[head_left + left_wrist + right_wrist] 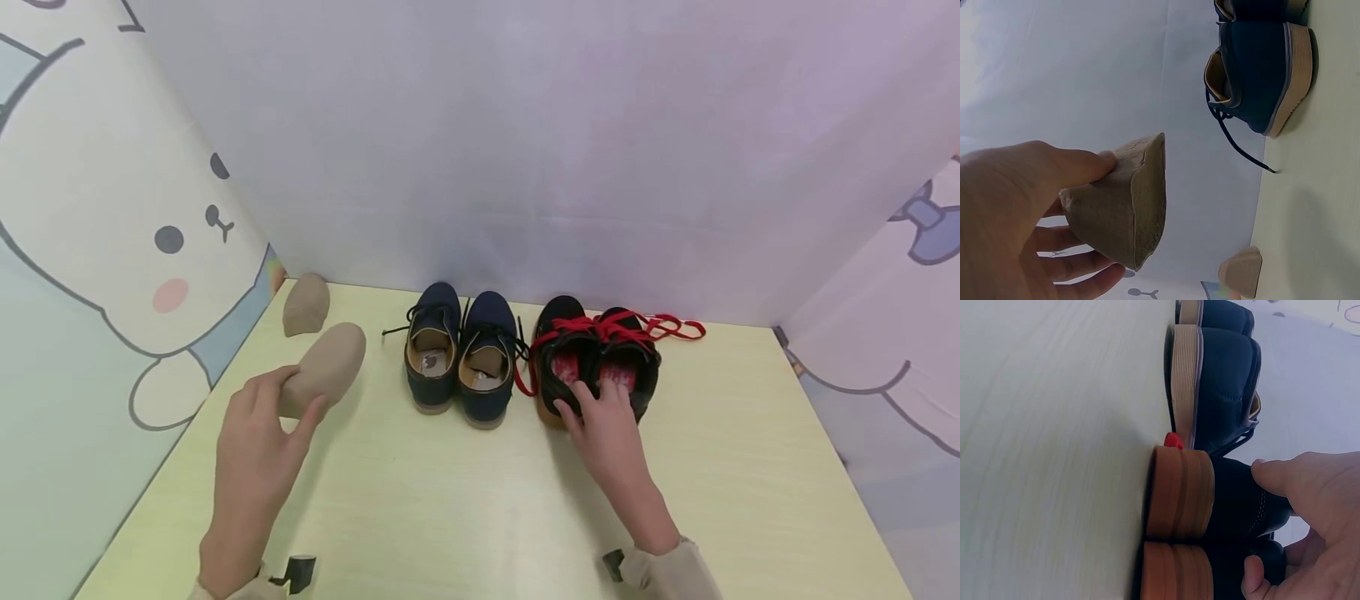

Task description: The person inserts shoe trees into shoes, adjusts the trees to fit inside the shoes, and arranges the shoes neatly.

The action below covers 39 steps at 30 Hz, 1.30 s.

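Observation:
My left hand grips a beige moulded-paper shoe insert by its blunt end, thumb on one side and fingers on the other. In the left wrist view the insert is held up off the table, its hollow side turned away from the palm. At the right, my right hand holds the heels of a pair of black shoes with red laces. Its thumb presses the left black shoe, and other fingers reach to the right black shoe. Both shoes stand upright, side by side, toes toward the back wall.
Between the hands stands a pair of navy shoes with dark laces, heels toward me. A second beige insert lies at the table's back left corner. Red laces trail right of the black shoes. White curtain-like walls enclose the pale table.

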Each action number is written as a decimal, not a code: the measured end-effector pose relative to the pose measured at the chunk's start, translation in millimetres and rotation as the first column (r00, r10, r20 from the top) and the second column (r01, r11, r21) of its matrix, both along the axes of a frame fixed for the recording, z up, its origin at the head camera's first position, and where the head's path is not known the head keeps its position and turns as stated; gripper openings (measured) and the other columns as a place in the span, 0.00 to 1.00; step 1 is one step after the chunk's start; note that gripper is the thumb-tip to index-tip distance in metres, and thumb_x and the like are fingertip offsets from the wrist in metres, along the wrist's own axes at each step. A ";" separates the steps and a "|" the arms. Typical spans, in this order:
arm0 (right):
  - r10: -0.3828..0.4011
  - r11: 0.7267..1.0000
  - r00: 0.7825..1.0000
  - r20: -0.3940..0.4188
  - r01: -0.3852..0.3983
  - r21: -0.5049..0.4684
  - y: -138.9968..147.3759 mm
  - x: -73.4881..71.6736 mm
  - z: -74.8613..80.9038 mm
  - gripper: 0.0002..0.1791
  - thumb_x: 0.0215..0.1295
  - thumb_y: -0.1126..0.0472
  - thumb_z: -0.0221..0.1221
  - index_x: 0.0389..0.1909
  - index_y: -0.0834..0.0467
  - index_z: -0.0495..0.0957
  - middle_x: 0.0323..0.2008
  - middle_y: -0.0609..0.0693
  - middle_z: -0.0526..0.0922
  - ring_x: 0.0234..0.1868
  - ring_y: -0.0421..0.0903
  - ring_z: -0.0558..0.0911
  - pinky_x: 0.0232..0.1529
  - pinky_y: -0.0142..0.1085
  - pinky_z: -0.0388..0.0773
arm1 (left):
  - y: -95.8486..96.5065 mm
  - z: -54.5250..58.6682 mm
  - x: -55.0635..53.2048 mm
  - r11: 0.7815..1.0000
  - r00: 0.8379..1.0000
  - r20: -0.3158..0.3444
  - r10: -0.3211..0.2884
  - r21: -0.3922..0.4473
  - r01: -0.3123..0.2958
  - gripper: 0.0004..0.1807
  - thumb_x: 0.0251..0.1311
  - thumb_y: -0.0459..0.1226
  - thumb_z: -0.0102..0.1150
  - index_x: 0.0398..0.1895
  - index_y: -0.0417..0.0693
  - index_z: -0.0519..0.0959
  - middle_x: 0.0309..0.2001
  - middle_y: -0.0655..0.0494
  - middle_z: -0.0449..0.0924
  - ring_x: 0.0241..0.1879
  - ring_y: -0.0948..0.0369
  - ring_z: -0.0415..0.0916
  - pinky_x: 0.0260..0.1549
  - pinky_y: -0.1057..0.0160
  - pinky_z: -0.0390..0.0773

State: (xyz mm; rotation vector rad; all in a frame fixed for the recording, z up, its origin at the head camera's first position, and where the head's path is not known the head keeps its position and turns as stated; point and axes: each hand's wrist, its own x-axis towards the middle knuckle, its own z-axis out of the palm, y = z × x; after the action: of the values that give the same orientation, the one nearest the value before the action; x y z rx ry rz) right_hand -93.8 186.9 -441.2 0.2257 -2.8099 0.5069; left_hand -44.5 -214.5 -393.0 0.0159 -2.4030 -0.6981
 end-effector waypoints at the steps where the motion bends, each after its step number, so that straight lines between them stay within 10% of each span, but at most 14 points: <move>1: 0.003 1.000 1.000 -0.006 -0.003 0.006 -0.3 0.4 -0.5 0.15 0.70 0.51 0.68 0.48 0.57 0.81 0.40 0.65 0.79 0.42 0.60 0.74 0.41 0.51 0.75 | 1.7 0.5 -0.5 1.000 1.000 -0.001 -0.007 0.000 0.007 0.28 0.55 0.34 0.78 0.58 0.37 0.78 0.49 0.35 0.80 0.51 0.37 0.75 0.47 0.37 0.75; 11: 0.021 0.999 1.000 0.002 -0.021 0.028 4.1 5.0 -2.2 0.21 0.72 0.49 0.65 0.59 0.56 0.79 0.57 0.72 0.80 0.56 0.68 0.78 0.51 0.62 0.82 | 22.4 1.8 -7.9 0.997 0.997 -0.037 -0.068 -0.026 0.067 0.30 0.53 0.36 0.80 0.58 0.37 0.78 0.49 0.37 0.81 0.50 0.40 0.77 0.47 0.40 0.78; 28: -0.002 0.999 0.988 0.151 -0.003 0.034 22.5 -0.3 16.0 0.32 0.79 0.40 0.52 0.69 0.61 0.70 0.56 0.67 0.84 0.55 0.63 0.83 0.36 0.59 0.84 | 76.6 -0.4 -19.2 0.975 0.978 -0.057 -0.198 -0.116 0.191 0.31 0.50 0.47 0.82 0.57 0.48 0.82 0.51 0.47 0.83 0.50 0.48 0.80 0.46 0.49 0.85; 39: 0.017 0.994 1.000 -0.014 -0.016 0.106 30.2 -15.6 20.3 0.20 0.75 0.47 0.61 0.57 0.57 0.79 0.40 0.57 0.90 0.43 0.55 0.83 0.19 0.44 0.77 | 106.2 -3.2 -23.1 0.956 0.953 -0.102 -0.286 -0.096 0.277 0.30 0.50 0.48 0.82 0.57 0.50 0.84 0.50 0.50 0.83 0.48 0.50 0.79 0.43 0.54 0.83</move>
State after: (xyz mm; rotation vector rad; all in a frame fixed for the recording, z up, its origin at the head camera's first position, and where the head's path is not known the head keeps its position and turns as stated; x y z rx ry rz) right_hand -109.5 217.1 -420.9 0.2735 -2.8260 0.3583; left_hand -67.6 -108.3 -396.2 -0.3976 -2.3431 -0.7079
